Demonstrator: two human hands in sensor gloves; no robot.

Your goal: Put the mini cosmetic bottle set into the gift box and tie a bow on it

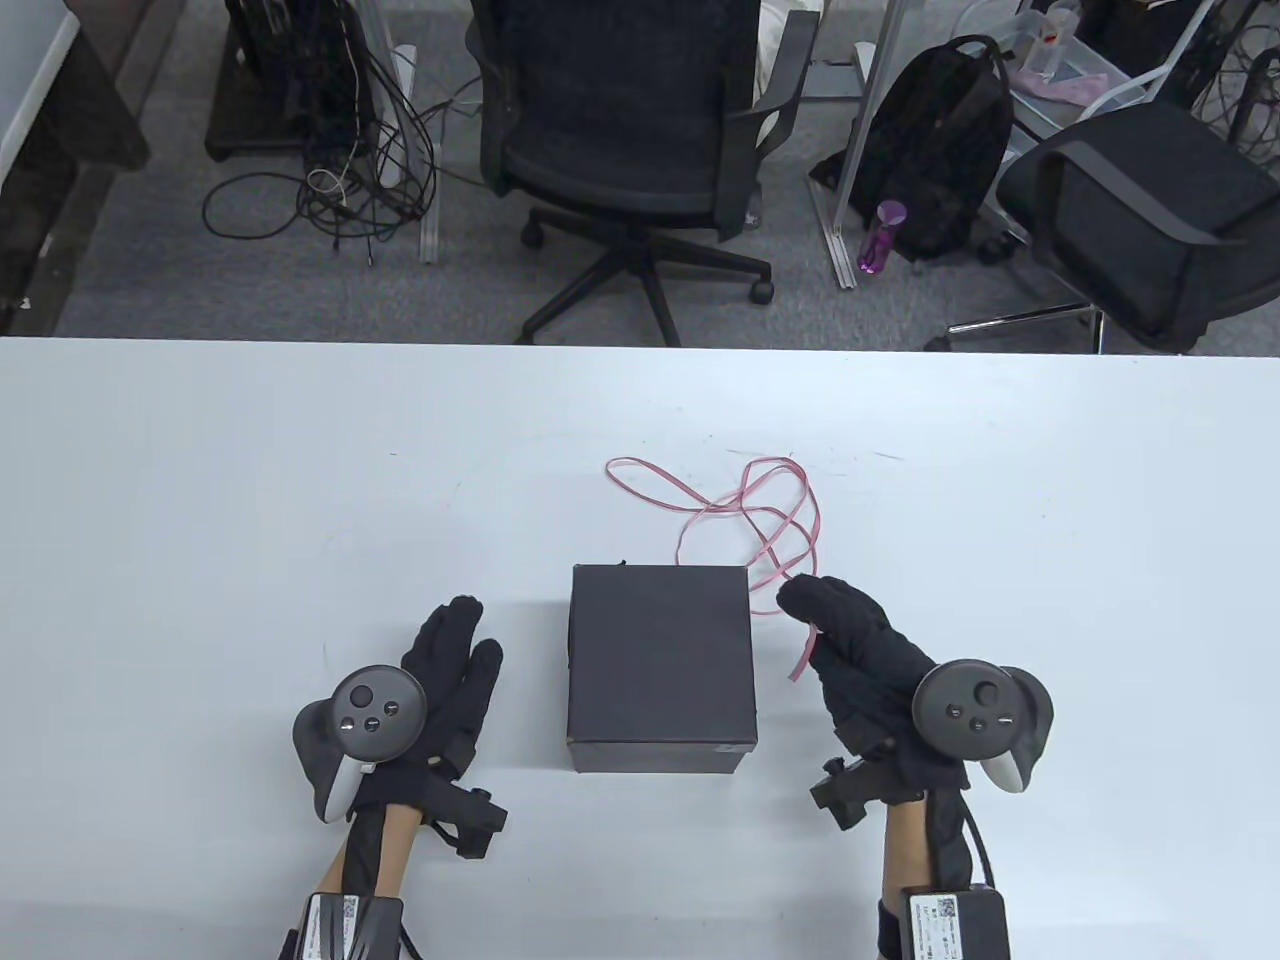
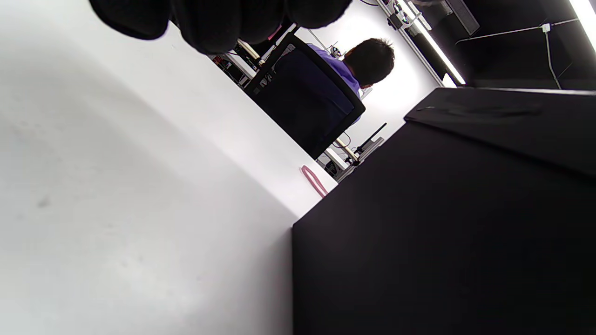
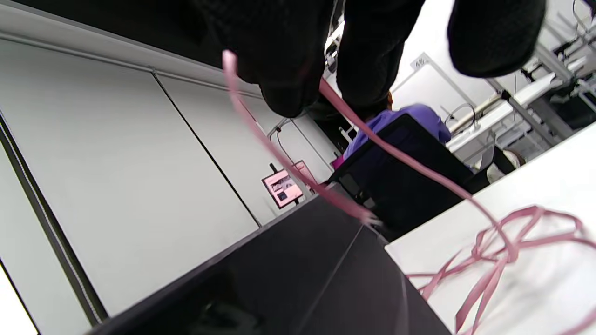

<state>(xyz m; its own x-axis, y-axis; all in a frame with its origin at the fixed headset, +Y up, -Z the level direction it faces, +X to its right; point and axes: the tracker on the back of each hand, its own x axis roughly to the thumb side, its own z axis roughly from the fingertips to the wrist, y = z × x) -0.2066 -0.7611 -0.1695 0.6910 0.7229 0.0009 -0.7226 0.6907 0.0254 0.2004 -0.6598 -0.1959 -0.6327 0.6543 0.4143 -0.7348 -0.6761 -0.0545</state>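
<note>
Black gift box [image 1: 660, 668] sits closed on the white worktop [image 1: 200, 500], square between the two hands. Just behind it and off to its right, the pink ribbon [image 1: 760, 510] sprawls in loose loops across the worktop, and one end of it runs up into the right hand [image 1: 850, 640]. That hand pinches the ribbon near its end, fingertips [image 3: 284, 88] closed on the strand, a short tail dangling just beside the box's right edge. The right wrist view confirms it: ribbon clamped between the gloved fingers, trailing down to the tangle on the worktop beyond the box's corner. Over on the other side, the left hand [image 1: 450, 670] lies near the box's left face without touching it, fingers straight and relaxed, holding nothing. The bottle set itself is not visible. Beyond the worktop's far edge, a black office chair [image 1: 630, 130] and a backpack [image 1: 930, 150] on the floor.
</note>
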